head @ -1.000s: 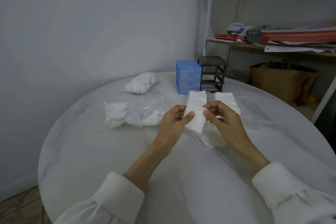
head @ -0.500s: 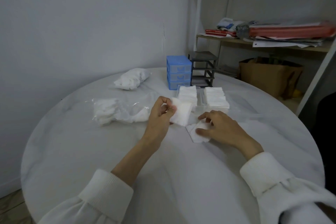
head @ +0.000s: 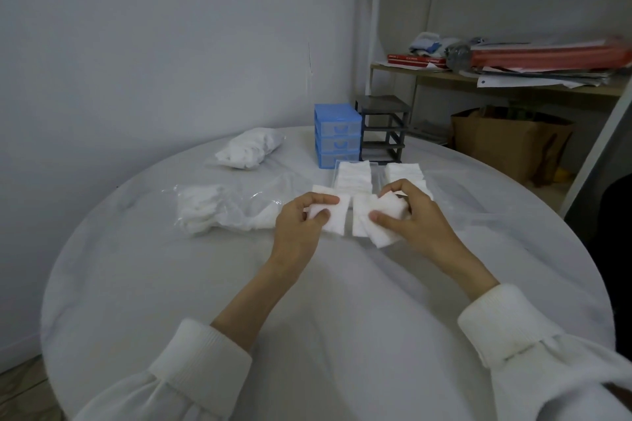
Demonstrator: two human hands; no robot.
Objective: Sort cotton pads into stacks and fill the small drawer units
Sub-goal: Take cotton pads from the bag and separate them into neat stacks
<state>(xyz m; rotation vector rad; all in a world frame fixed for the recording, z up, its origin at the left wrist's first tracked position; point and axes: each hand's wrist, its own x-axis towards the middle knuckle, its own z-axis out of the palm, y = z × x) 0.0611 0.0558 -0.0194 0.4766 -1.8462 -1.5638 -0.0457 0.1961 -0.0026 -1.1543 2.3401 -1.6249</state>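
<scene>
My left hand (head: 301,222) pinches a small stack of square white cotton pads (head: 337,215) between thumb and fingers, just above the table. My right hand (head: 407,215) grips a second loose bunch of pads (head: 386,215) close beside it, thumb on top. Behind the hands lie two clear drawer trays filled with pads, the left tray (head: 354,174) and the right tray (head: 405,173). Farther back stand the blue drawer unit (head: 337,135) and the dark grey drawer frame (head: 383,128) with its slots bare.
An open plastic bag of cotton pads (head: 212,208) lies left of my hands, a closed bag (head: 249,149) behind it. The round white table (head: 307,301) ends near the wall. A shelf with papers (head: 513,68) and a brown paper bag (head: 506,143) stand at right.
My right hand rose from the table with the loose pads it was touching. My left hand shifted its stack slightly lower and rightward, beside the right hand. The view tilted.
</scene>
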